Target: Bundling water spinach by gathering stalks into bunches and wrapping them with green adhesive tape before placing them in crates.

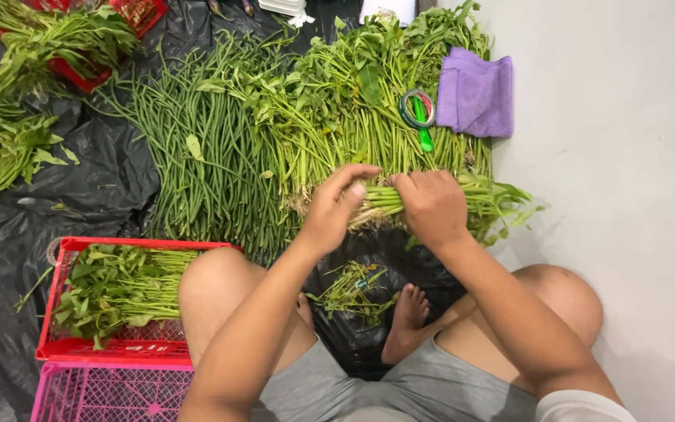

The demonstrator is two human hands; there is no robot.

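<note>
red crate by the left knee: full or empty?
Partly filled. The red crate holds leafy greens lying flat across it, with bare mesh wall showing below them.

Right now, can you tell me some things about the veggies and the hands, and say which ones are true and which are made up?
1. Both hands hold one bundle of leafy green stalks. True: the left hand and right hand grip it side by side.
2. The purple cloth lies inside the red crate. False: it lies on the floor beside the heap of greens.
3. The red crate holds leafy greens. True.
4. The long beans lie on the bare white floor. False: they lie on black plastic sheeting.
5. The pink crate is full of greens. False: none show in it.
</note>
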